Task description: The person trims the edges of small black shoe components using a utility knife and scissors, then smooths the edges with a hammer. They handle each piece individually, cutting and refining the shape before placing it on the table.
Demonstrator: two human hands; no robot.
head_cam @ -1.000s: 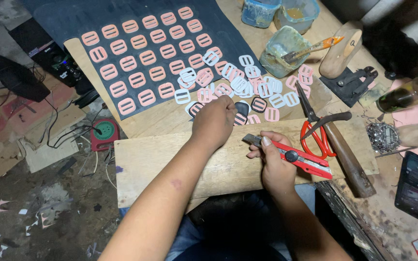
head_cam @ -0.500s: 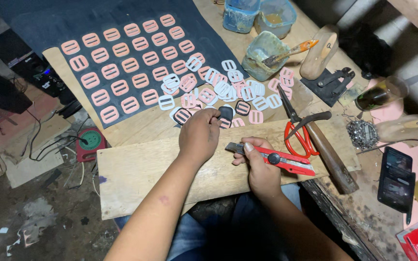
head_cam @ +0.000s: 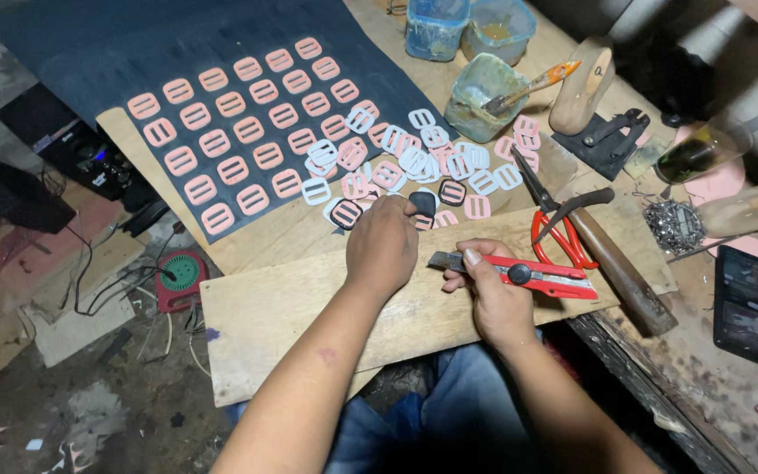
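On the table (head_cam: 309, 233), the board (head_cam: 291, 307) and the dark sheet (head_cam: 221, 70) of pink buckles (head_cam: 247, 132) lie as before. The left hand (head_cam: 383, 246) has closed its fingertips on a dark piece (head_cam: 423, 204) at the loose pile (head_cam: 423, 162); the right hand (head_cam: 493, 294) still grips the red knife (head_cam: 528, 275).

Left hand (head_cam: 383, 246) drew back, gripping dark buckle (head_cam: 423, 204).

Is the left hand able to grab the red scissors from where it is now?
Probably not straight away. The left hand rests on a dark buckle, and the right hand with the red knife lies between it and the scissors. It would have to reach over that blade.
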